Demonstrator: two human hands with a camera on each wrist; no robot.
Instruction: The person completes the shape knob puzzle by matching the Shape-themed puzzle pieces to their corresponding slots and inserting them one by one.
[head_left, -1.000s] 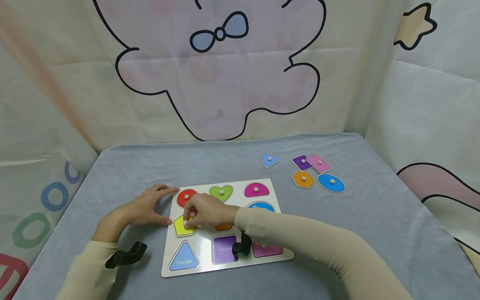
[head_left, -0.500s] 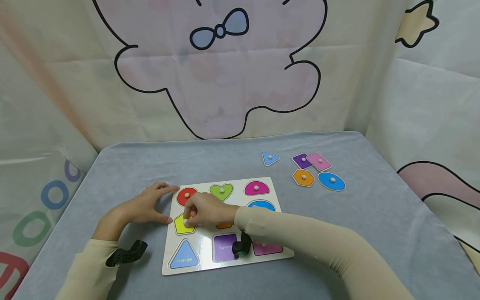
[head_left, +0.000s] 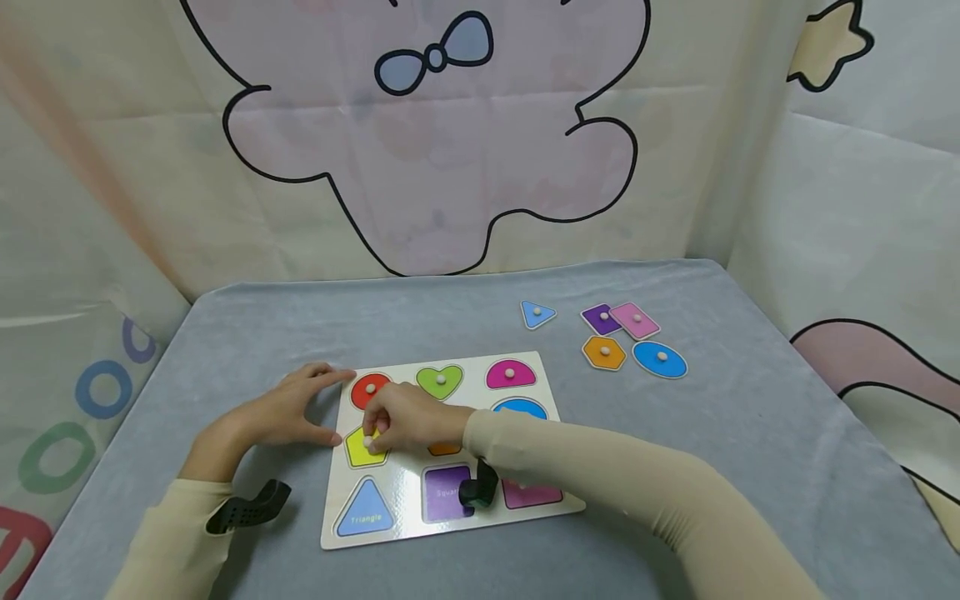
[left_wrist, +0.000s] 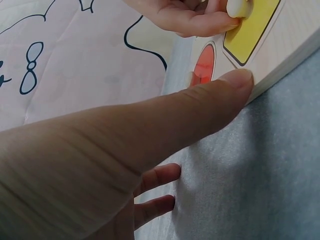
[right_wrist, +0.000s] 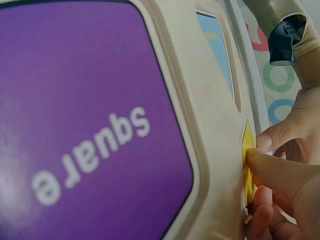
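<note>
A white shape puzzle board (head_left: 407,500) lies on the table. My right hand (head_left: 416,418) reaches across it and pinches the white knob of a yellow pentagon puzzle piece (head_left: 357,455), which sits at its recess in the left column. The left wrist view shows that knob (left_wrist: 239,7) at the fingertips. My left hand (head_left: 283,410) rests at the board's left edge, thumb tip on the rim, fingers loosely extended. Along the back row are a red circle piece (head_left: 363,389), a green heart piece (head_left: 439,383) and a magenta half-circle piece (head_left: 512,372), the circle partly behind my right hand.
Behind and right of the board lie loose pieces: blue triangle (head_left: 535,317), purple square (head_left: 596,320), pink piece (head_left: 637,322) overlapping it, orange hexagon (head_left: 600,356), blue oval (head_left: 656,364). The triangle recess (head_left: 365,510) and purple square recess (head_left: 442,493) show bare. My right forearm (head_left: 600,462) covers part of the board.
Both hands and the puzzle pieces keep their places. Only the head view shifts slightly, with the whole scene a little higher in frame.
</note>
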